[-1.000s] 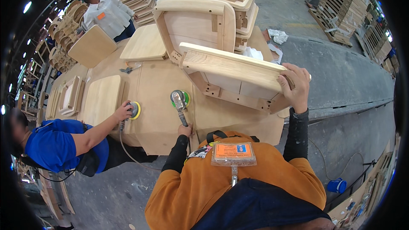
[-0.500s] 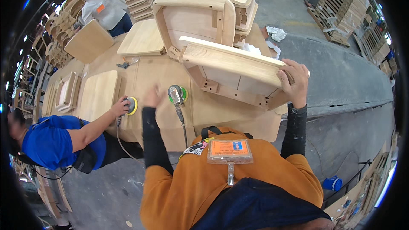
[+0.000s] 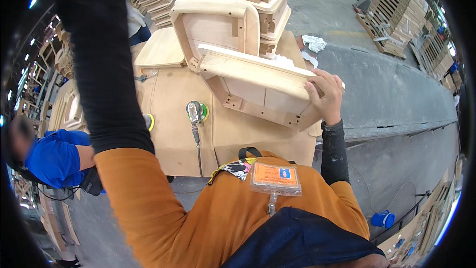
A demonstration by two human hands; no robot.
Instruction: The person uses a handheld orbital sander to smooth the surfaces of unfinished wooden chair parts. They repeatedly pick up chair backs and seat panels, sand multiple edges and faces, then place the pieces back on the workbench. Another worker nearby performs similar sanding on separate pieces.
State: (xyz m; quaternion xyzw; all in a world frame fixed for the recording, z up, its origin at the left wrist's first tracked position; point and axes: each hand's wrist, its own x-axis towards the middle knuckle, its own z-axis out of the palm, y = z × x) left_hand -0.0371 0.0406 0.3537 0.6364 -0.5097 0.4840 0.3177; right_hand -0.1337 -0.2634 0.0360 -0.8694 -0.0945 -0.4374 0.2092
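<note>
My right hand (image 3: pixel 325 94) is closed over the right end of a light wooden seat frame (image 3: pixel 255 69), which stands tilted on its edge on the table with its hollow underside toward me. Fingers lie over the top rail and the thumb is on the near side. Raised high at the left, my black-sleeved left arm (image 3: pixel 106 69) reaches up past the top edge, its hand out of sight. An orbital sander (image 3: pixel 194 111) with a green pad rests on the table to the left of the frame, cord running toward me.
Another seat frame (image 3: pixel 214 30) leans against a stack of frames (image 3: pixel 276 15) behind. A flat wooden panel (image 3: pixel 161 49) lies far left on the brown-covered table (image 3: pixel 173 144). A co-worker in blue (image 3: pixel 57 159) is at the left, beside a yellow-padded sander (image 3: pixel 149 121) half hidden by my arm.
My left hand has gone from beside the green-padded sander up out of view, its arm now covering much of the left side. The right hand keeps its grip on the seat frame.
</note>
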